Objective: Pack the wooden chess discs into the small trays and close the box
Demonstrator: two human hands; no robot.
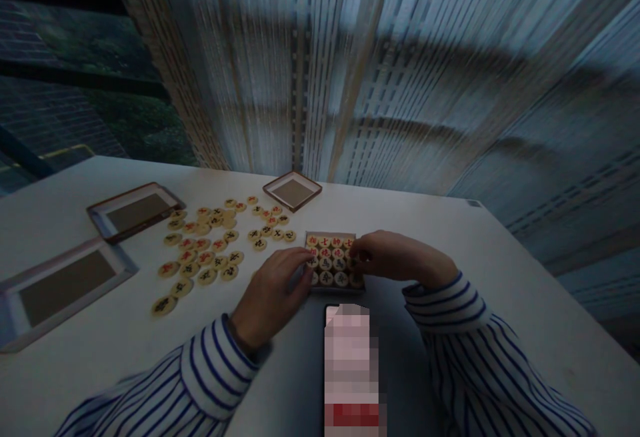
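Note:
A small open box [336,290] holds rows of round Chinese chess pieces [326,263], some with red characters and some with black. My left hand [275,290] is at the box's left edge, its thumb and fingers curved against that side. Over the right-hand column, my right hand [395,255] has its fingers bent together at the pieces; what they grip is hidden. More loose Chinese chess pieces [205,256] lie scattered on the white table to the left, face up with red or black characters.
Just below the box lies a phone [350,357], its screen blurred. A diamond-turned tray [293,190] stands at the back. Two more shallow trays or lids, a brown-rimmed one [135,212] and a pale one [65,290], lie at the left of the table [425,370]. String curtains [350,77] hang behind.

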